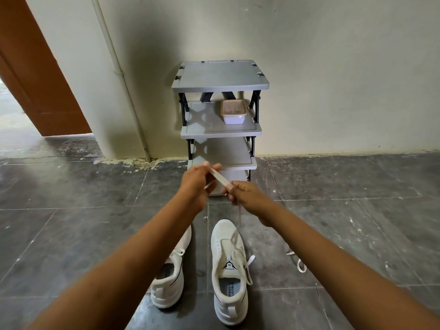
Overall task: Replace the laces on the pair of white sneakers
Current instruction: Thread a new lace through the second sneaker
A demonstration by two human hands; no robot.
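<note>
Lace (220, 178) pinched taut between left hand (196, 184) and right hand (247, 196), above sneaker (221, 236); arms outstretched.

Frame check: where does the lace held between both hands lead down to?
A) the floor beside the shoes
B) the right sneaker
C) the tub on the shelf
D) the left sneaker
B: the lace, pinched by the left hand and right hand, drops onto the right sneaker at its front.
</note>
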